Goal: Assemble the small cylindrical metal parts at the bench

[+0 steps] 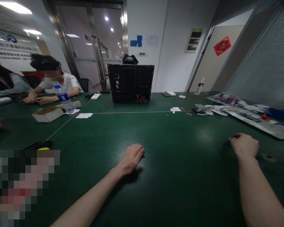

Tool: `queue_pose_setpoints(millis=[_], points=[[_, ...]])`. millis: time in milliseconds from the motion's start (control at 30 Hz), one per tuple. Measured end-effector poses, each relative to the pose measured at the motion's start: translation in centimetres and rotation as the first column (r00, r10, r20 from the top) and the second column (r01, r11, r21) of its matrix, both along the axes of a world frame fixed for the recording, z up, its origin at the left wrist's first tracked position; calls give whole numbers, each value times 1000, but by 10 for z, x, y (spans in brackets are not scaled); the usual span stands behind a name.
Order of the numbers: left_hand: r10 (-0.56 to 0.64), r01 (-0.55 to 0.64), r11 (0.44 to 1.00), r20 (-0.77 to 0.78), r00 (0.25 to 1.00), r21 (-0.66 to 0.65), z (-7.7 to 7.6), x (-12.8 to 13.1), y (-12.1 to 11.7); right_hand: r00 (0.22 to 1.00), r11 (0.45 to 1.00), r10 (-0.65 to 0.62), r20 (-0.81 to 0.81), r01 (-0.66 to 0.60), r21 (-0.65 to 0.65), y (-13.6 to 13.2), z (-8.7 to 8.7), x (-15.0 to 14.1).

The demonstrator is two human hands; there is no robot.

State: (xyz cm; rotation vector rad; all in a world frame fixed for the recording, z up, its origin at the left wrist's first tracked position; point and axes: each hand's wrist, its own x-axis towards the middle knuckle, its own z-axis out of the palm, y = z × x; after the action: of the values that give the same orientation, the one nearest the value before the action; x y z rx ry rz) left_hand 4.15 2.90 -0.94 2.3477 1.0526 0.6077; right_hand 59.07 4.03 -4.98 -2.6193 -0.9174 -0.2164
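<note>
My left hand point(132, 159) is palm down on or just above the green table point(170, 183), near the middle. Its fingers lie close together and slightly bent, and nothing shows in them; the palm side is hidden. Over at the right, my right hand point(245, 145) has its fingers closed around something small. Only a dark, blurred bit with a pale edge shows by the fingertips, too little to name. Beside my right wrist lies a round, dark, ring-like thing point(268, 157) on the table.
A black open-backed casing point(132, 82) with loose wires stands ahead. To its left are a water bottle point(62, 98), an open box point(48, 114) and paper point(84, 115). Flat panels and parts point(257, 118) lie at right, near another bottle point(199, 86). People sit at left.
</note>
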Motion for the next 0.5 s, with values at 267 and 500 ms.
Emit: queue_pose_setpoints(millis=[267, 500], points=[[-7, 7, 1000, 2, 1000, 13, 1, 0, -1, 1000, 999, 12, -20, -12, -31, 1, 3, 1], [-15, 15, 1000, -11, 1000, 25, 0, 1, 1, 999, 999, -3, -39, 1, -52, -5, 9, -13]])
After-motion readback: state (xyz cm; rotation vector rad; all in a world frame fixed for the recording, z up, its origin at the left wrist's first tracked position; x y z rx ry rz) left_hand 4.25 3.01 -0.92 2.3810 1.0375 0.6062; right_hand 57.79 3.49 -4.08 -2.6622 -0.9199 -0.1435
